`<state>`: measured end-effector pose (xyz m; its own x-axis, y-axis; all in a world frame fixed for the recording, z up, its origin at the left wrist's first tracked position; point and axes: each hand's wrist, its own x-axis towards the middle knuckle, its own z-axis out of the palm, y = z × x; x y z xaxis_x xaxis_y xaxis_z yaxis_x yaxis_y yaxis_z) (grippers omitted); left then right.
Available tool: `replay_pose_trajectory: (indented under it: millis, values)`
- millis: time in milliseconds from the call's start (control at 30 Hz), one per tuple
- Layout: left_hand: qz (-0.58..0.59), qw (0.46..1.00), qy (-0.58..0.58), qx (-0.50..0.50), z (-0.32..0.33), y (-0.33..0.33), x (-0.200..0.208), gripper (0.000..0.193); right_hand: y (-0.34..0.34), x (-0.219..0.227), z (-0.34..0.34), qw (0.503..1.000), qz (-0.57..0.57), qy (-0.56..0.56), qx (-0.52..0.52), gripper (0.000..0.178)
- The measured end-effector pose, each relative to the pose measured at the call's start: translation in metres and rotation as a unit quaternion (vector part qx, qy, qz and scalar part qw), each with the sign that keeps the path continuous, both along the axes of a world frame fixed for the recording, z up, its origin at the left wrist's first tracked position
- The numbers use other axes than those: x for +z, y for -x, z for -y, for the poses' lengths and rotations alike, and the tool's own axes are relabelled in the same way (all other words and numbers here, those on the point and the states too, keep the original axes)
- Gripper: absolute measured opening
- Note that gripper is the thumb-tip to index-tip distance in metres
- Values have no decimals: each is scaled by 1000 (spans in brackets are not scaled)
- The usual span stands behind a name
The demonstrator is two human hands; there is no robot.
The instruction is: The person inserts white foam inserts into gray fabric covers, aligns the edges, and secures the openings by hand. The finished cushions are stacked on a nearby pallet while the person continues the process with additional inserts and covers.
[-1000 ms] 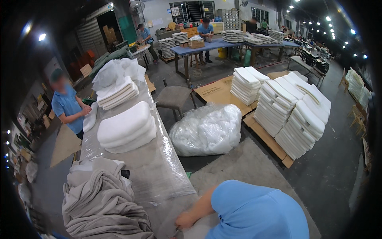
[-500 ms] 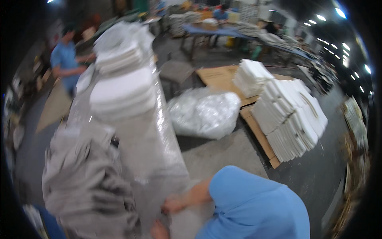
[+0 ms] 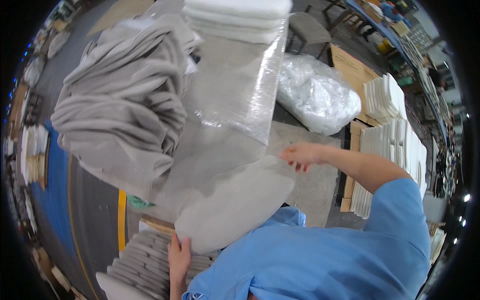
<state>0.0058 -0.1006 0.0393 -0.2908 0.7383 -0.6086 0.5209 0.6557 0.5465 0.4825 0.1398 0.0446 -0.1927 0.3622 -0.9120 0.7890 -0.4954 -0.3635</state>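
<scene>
A pale grey cushion (image 3: 235, 205) with rounded ends lies slanting across the near end of the table, close against my blue shirt. My left hand (image 3: 179, 257) has thumb and fingers closed at its lower left edge. Just beyond the opposite end, my right hand (image 3: 303, 154) hovers with its fingers loosely bent and apart; nothing shows in it. To the left is a tall heap of grey fabric covers (image 3: 125, 105). Below the table's edge, beside my left forearm, several grey cushions (image 3: 145, 265) stand packed in a row.
Clear plastic sheeting (image 3: 235, 100) covers the table, with white pads (image 3: 237, 20) stacked at its far end. Right of it sit a bulging clear plastic bag (image 3: 320, 95) and more white pads (image 3: 385, 155) on cardboard (image 3: 345, 62). A chair (image 3: 307, 30) stands behind.
My view has swung down and left. My hands, close together before, are now wide apart, the right one farther right. The pale cushion now shows plainly between them.
</scene>
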Motion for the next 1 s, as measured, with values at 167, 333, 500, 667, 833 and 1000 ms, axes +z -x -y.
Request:
replay_pose_trajectory:
  millis: [167,333,500,667,833,1000]
  values:
    - [-5,998,54,27,-19,-10,-7,58,44,-18,35,996,22,47,-74,79]
    - [-54,984,172,12,-26,-8,-19,66,60,-29,22,992,103,32,-62,80]
    - [-49,968,248,10,-49,-7,-25,62,66,-48,16,990,117,6,-85,77]
    - [-49,963,264,19,-56,-3,-38,54,58,-66,15,993,95,-24,-60,77]
    - [-37,965,259,24,-60,5,-53,55,57,-75,11,992,113,-12,-52,79]
    - [-26,968,248,28,-62,12,-65,57,59,-76,9,989,136,-12,-53,80]
